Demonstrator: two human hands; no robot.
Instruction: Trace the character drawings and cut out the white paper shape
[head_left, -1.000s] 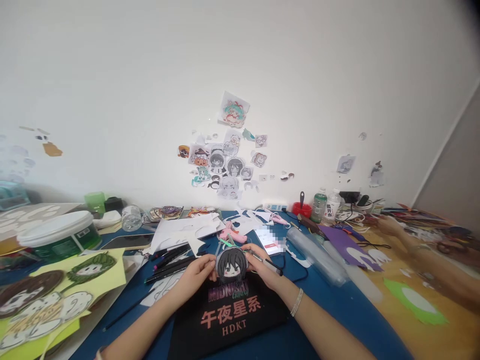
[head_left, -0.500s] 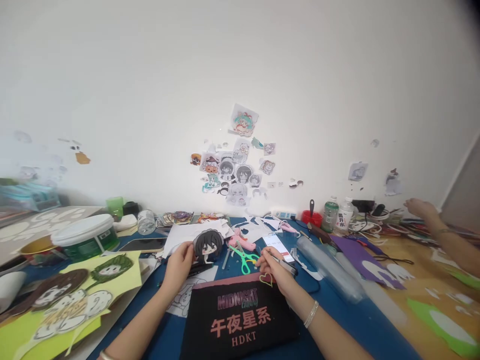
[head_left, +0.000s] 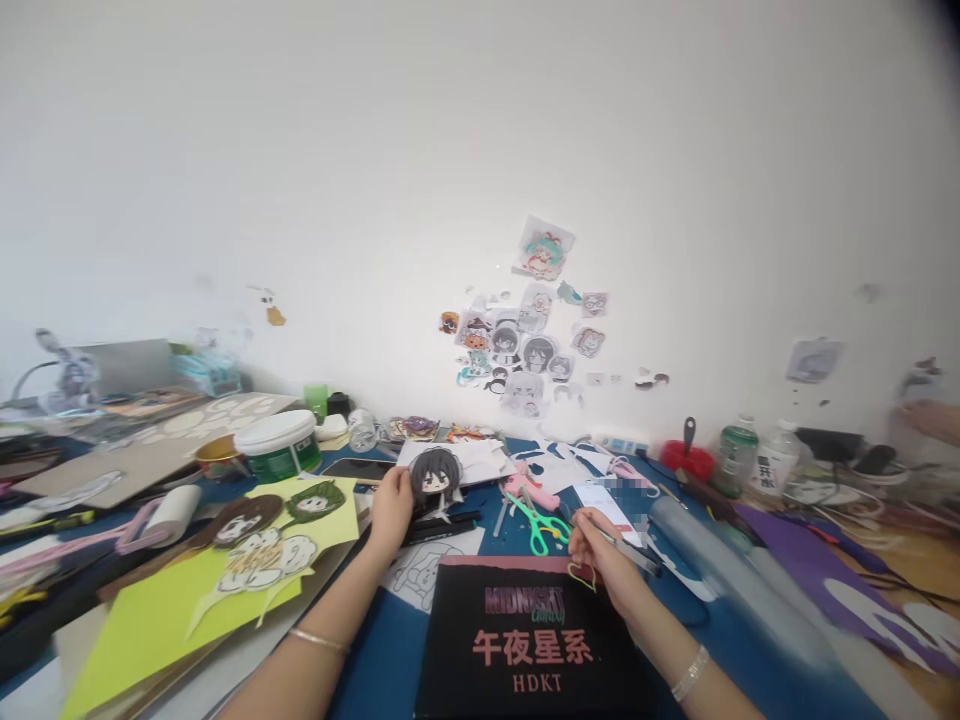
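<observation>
Cutout [head_left: 433, 476] in L hand [head_left: 391, 508]: blk hair, pale face. Pen [head_left: 626, 549] in R hand [head_left: 600, 560]: blk end. Panel [head_left: 454, 610] below/betw. grips: blk, pink strip + lettering. Sheet [head_left: 150, 625] L of L grip: yel-grn.

"What do your hands hold?"

"My left hand [head_left: 391, 512] pinches a black-haired character cutout [head_left: 435, 478] by its edge, above several dark markers [head_left: 450, 527]. My right hand [head_left: 600, 555] holds a pen [head_left: 637, 556] over the upper right corner of a black box [head_left: 457, 610] with pink lettering."

"And between them?"

"Green scissors [head_left: 534, 522], lying beside a pink tool [head_left: 538, 492] on the blue table covering [head_left: 375, 640]."

"The periphery?"

"To my left, yellow paper [head_left: 165, 620] bears further cutouts, with a white-lidded tub [head_left: 279, 435] behind. To my right stand a red container [head_left: 681, 463] and two bottles [head_left: 739, 458]; drawings [head_left: 538, 353] dot the wall [head_left: 337, 200]."
</observation>
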